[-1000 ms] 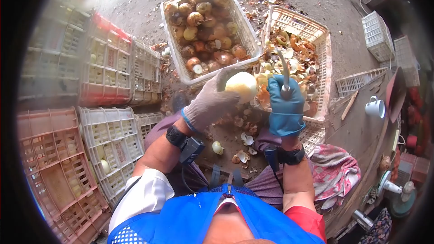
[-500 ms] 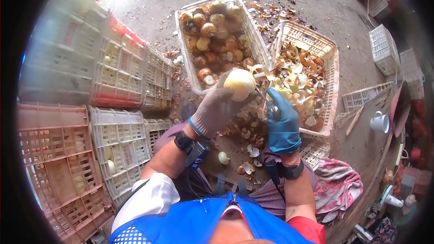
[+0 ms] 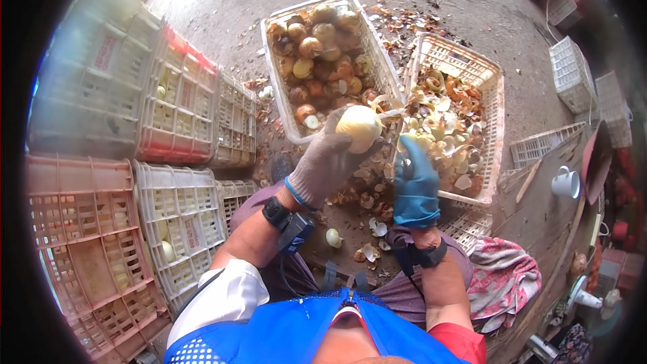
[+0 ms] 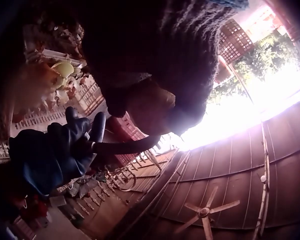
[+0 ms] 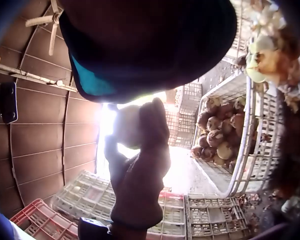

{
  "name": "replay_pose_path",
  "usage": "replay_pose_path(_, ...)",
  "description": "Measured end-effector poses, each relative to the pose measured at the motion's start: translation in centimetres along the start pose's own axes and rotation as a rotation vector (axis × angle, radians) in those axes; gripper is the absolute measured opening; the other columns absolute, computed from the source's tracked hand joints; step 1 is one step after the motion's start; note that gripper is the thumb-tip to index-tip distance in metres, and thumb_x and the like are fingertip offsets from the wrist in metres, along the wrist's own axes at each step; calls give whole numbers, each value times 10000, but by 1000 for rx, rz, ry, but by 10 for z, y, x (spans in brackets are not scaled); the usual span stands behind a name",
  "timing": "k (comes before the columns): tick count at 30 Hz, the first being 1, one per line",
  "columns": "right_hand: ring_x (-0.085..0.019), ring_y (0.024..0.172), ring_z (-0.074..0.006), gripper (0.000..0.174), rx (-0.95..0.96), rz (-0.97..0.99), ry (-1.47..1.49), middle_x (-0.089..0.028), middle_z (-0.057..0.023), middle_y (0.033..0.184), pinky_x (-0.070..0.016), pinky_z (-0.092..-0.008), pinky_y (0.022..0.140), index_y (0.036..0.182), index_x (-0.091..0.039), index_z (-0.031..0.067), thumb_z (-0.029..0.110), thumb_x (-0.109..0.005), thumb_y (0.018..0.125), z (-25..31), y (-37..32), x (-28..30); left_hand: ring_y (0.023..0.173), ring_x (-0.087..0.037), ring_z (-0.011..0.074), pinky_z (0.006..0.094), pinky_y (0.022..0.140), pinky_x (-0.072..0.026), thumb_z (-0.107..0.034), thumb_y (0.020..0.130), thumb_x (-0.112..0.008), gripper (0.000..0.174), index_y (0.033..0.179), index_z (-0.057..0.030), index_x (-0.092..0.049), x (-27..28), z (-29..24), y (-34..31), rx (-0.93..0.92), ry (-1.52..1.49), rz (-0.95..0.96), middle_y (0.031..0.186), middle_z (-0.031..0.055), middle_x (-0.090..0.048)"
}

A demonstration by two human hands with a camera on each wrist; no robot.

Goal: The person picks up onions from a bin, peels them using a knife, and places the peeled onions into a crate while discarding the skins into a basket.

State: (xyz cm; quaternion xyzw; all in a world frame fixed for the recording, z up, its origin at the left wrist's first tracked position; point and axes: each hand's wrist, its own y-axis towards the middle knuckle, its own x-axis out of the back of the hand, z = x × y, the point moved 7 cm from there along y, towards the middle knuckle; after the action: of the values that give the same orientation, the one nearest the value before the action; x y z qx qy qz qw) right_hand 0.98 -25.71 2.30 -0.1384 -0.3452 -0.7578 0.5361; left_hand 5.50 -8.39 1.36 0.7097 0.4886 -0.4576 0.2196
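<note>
One onion (image 3: 360, 129) in left hand (image 3: 323, 162), one curved tool (image 4: 126, 147) in right hand (image 3: 416, 185)

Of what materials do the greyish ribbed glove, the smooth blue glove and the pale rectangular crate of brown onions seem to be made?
Greyish ribbed glove: probably matte knitted yarn, fibre unclear; knit ridges show.
Smooth blue glove: likely rubber or a similar coating, with slight sheen and cuff creases.
Pale rectangular crate: apparently dull moulded plastic; regular slots pierce its walls.

Hands (image 5: 141, 180) dark against wrist-view glare (image 5: 182, 167); head view edges warped
</note>
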Motion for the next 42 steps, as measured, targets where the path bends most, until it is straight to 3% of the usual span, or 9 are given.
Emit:
replay_pose_path(3, -739, 868, -167, 320, -900, 547, 687, -779, -69, 1071, -582, -338, 721, 1339, -685, 90, 177, -705, 1032, -27, -31, -34, 1300, -610, 337, 485, 1136, -529, -163, 919, -734, 668, 1511, -106, -430, -1, -2, 4, -47, 56, -18, 1424, 156, -558)
replay_pose_path(7, -672, 917, -74, 391, -652, 331, 771, -755, -25, 1127, -550, -232, 848, 1380, -662, 58, 204, -740, 1026, -23, -6, -21, 1245, -629, 288, 436, 1069, -563, -257, 856, -819, 766, 1501, -102, -437, 18, -6, 2, -12, 343, -34, 1399, 129, -568)
replay_pose_path(12, -628, 885, -48, 554, -603, 283, 858, -727, -6, 1128, -512, -219, 685, 1472, -592, 60, 248, -789, 990, -12, 11, -8, 1216, -625, 213, 352, 1006, -568, -286, 779, -868, 824, 1466, -49, -480, 6, -13, 4, -37, 938, -36, 1353, 98, -595)
replay_pose_path(18, -544, 718, -25, 451, -800, 339, 703, -709, 50, 950, -452, -216, 590, 1324, -698, 61, 308, -816, 966, -25, 4, 3, 1307, -590, 203, 366, 1130, -488, -229, 723, -907, 980, 1556, -17, -437, -16, -4, 0, 78, 786, 86, 1468, 108, -561)
replay_pose_path(22, -534, 745, -9, 228, -586, 84, 765, -705, 81, 919, -427, -208, 652, 1189, -767, 77, 222, -761, 1013, 13, 15, 29, 1287, -610, 201, 349, 1073, -537, -245, 759, -913, 942, 1547, -11, -454, -35, -13, 3, -13, 628, 103, 1491, 111, -559)
replay_pose_path(26, -549, 762, -56, 176, -341, 62, 535, -693, 11, 925, -481, -247, 709, 1148, -761, 46, 163, -735, 1020, -11, 11, 7, 1231, -646, 184, 319, 984, -585, -277, 839, -877, 895, 1561, -6, -422, -4, 3, -2, 223, 643, -22, 1427, 96, -617)
replay_pose_path(30, -572, 734, -63, 146, -339, 118, 462, -675, -3, 876, -496, -255, 681, 1093, -755, 30, 155, -727, 1023, 1, 8, 6, 1185, -669, 184, 313, 969, -591, -305, 897, -832, 761, 1508, -41, -464, 20, 21, 1, 175, 565, -57, 1329, 86, -659)
replay_pose_path(38, -546, 660, -70, 324, -428, 69, 159, -673, -26, 796, -504, -292, 626, 1279, -701, 21, 202, -735, 1013, -52, 10, 14, 1232, -660, 262, 414, 1034, -598, -357, 911, -824, 804, 1542, -81, -409, 10, 14, -2, 134, 290, -47, 1397, 125, -602)
replay_pose_path(42, -555, 682, -129, 457, -193, 190, 70, -701, -62, 888, -519, -321, 665, 1390, -673, 86, 142, -779, 950, -8, 13, 15, 1252, -654, 267, 423, 1055, -591, -429, 934, -804, 816, 1548, -74, -399, 15, 7, 1, 54, 216, -61, 1402, 129, -602)
